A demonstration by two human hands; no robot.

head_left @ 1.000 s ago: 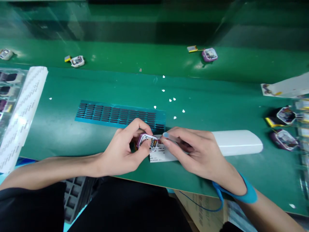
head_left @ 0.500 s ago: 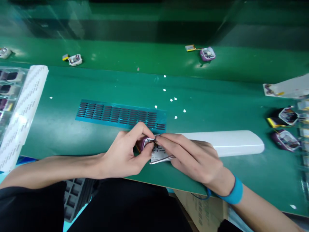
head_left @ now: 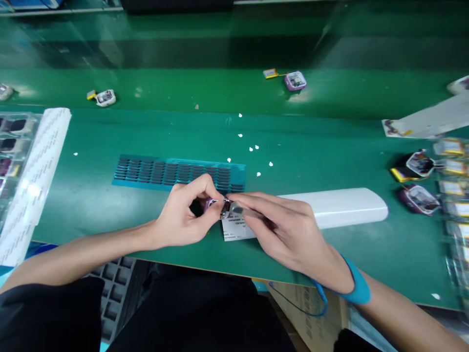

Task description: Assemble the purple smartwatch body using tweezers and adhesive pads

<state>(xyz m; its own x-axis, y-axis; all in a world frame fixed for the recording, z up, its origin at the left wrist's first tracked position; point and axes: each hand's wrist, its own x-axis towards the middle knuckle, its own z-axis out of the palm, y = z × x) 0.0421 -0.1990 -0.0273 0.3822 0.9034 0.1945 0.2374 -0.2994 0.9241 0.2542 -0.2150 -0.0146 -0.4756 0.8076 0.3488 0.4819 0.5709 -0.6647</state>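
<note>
A small purple-and-white device housing [head_left: 210, 203] with its inside exposed is pinched between the thumb and forefinger of my left hand [head_left: 192, 212]. My right hand [head_left: 284, 227], with a blue band on its wrist, is closed round metal tweezers [head_left: 249, 211], whose tips reach the open side of the housing. Fingers partly cover the housing, so its inner parts are hard to make out. Beneath my right hand lies a printed white sheet [head_left: 238, 230], which continues to the right as a long, glossy white strip [head_left: 348, 208].
A blue sheet of dark strips [head_left: 157, 172] lies behind my hands. Small white pieces [head_left: 251, 149] are scattered farther back. Open housings [head_left: 419, 199] sit at right beside rows of batteries [head_left: 454, 188]. A clear tray [head_left: 22, 134] and printed paper [head_left: 40, 171] are at left.
The view has shifted a little. The tweezers, earlier lying back under my right hand, now point at the housing between my right fingers. The housing is still in my left hand.
</note>
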